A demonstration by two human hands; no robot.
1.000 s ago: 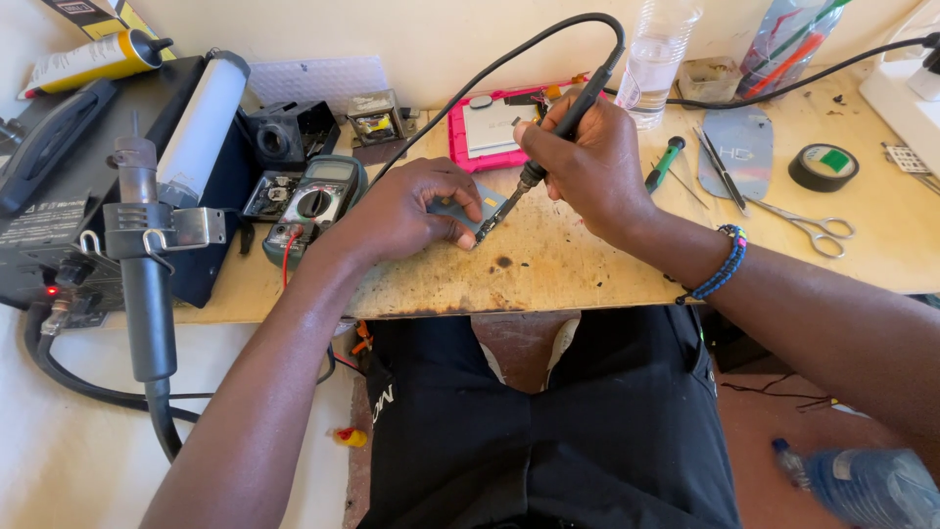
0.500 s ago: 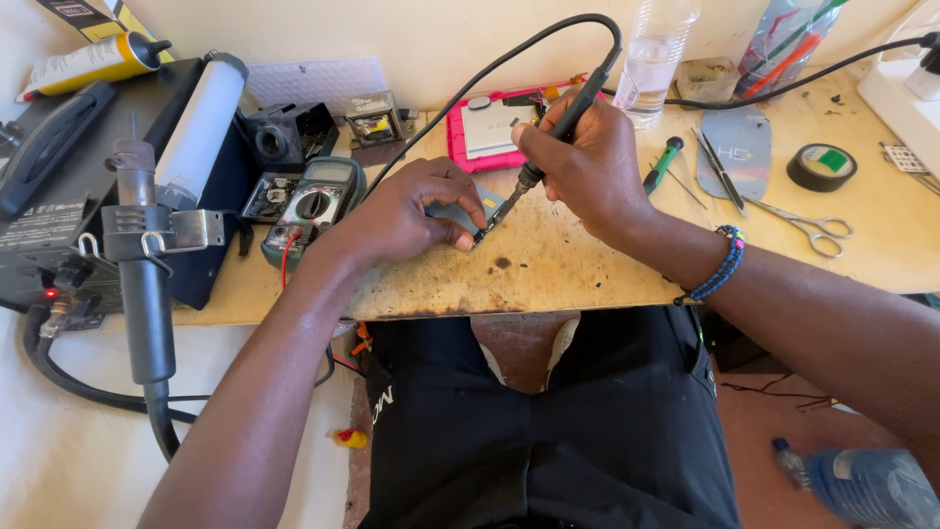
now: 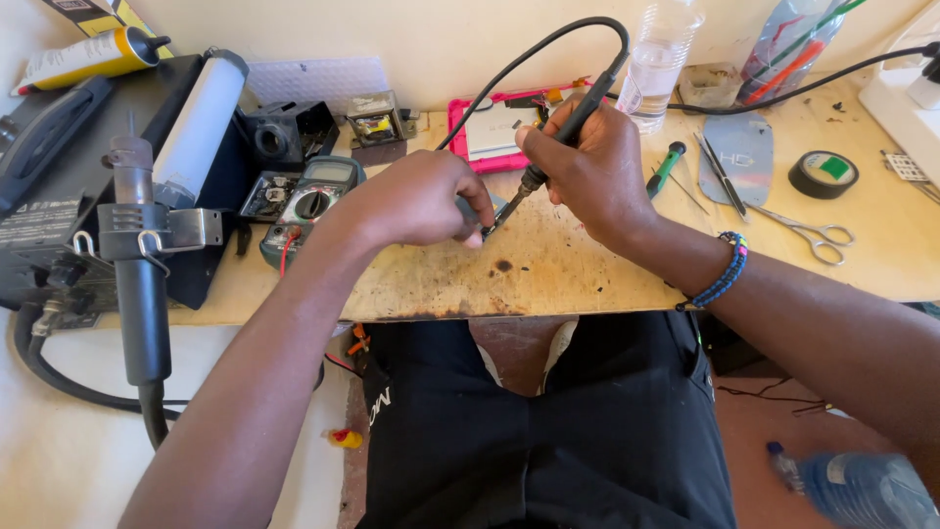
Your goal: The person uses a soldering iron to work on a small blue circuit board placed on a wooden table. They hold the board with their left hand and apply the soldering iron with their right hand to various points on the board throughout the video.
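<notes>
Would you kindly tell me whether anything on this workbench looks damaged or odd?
Yes: the wooden bench top is scorched, with dark burn spots beside the soldering iron tip and a charred, ragged front edge near the hands.

A black soldering iron (image 3: pixel 570 127) is gripped like a pen in the right hand (image 3: pixel 592 167), tilted so that its handle rises toward the upper right and its slim metal tip slopes down to the lower left. The tip is set against a small grey part (image 3: pixel 480 210) on the worn wooden bench. A black cable is seen arching up from the handle's top end and curving away leftward. The small part is pinned under the left hand (image 3: pixel 416 199) and mostly hidden by its fingers.
</notes>
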